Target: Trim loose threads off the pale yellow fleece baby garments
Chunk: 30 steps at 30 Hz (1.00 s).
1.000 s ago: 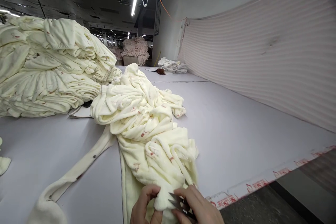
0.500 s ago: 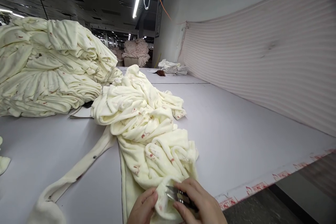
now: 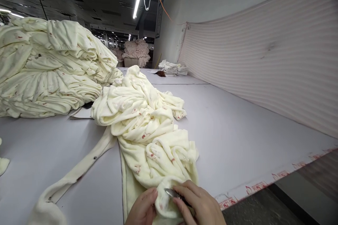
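right hand (image 3: pixel 200 205) presses snips (image 3: pixel 173 194) to cream garment (image 3: pixel 148 137), left hand (image 3: pixel 142 209) pinching.

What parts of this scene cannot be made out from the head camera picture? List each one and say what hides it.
- Thread snips: only the metal tips show; the right hand covers the rest.
- Left hand: cut off by the bottom edge.
- Cream garment: its near end is hidden between the hands.
- Dark item under the big stack: mostly covered, unidentifiable.
- Far folded pile: too small to identify.
- Red print on the table edge: too small and blurred to read.
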{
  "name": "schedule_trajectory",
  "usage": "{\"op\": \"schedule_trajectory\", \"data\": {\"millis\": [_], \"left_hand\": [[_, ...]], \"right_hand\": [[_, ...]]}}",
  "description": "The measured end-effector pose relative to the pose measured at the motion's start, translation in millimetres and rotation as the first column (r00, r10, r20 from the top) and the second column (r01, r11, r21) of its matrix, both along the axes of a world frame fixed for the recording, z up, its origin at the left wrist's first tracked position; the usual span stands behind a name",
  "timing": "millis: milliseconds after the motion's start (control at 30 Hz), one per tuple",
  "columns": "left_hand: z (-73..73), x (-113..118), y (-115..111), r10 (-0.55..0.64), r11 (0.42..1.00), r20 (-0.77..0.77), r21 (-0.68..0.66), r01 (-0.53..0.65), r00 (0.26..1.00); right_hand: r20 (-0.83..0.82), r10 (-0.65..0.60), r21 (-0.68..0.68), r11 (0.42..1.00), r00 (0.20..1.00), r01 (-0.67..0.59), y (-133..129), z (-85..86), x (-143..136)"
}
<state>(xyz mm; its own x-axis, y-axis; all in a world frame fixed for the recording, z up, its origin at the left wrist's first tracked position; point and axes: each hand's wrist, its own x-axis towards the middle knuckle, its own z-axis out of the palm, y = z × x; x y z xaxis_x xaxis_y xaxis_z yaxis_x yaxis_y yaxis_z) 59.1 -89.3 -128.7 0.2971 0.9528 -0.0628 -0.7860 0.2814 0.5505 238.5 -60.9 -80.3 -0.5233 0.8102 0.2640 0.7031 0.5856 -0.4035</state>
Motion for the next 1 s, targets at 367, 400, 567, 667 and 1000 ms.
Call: {"op": "schedule_trajectory", "data": {"millis": [367,400,567,667,1000], "left_hand": [[-1.7,-1.7,1.7,-0.017,1.0,-0.046,-0.024,0.016,0.999],[-1.2,-1.8,1.7,-0.023,0.999,-0.043,-0.027,0.022,0.999],[0.9,-3.0,1.4,-0.026,1.0,-0.096,-0.017,0.024,0.995],[2.1,-2.6,1.8,-0.026,1.0,-0.113,-0.007,0.026,0.993],[-1.4,-2.9,0.3,-0.056,0.998,0.006,-0.016,0.056,0.998]], "right_hand": [[-0.053,0.004,-0.007,1.0,0.999,-0.004,1.5,-3.3,0.6],[-0.058,0.0,-0.025,1.0,0.998,-0.001,1.6,-3.6,0.5],[-0.047,0.043,-0.054,0.998,0.998,-0.045,1.1,-4.3,3.6],[-0.023,0.013,-0.018,1.0,1.0,-0.013,-0.2,-7.9,4.0],[-0.254,-0.032,-0.333,0.941,0.967,-0.056,5.3,-9.2,-4.6]]}}
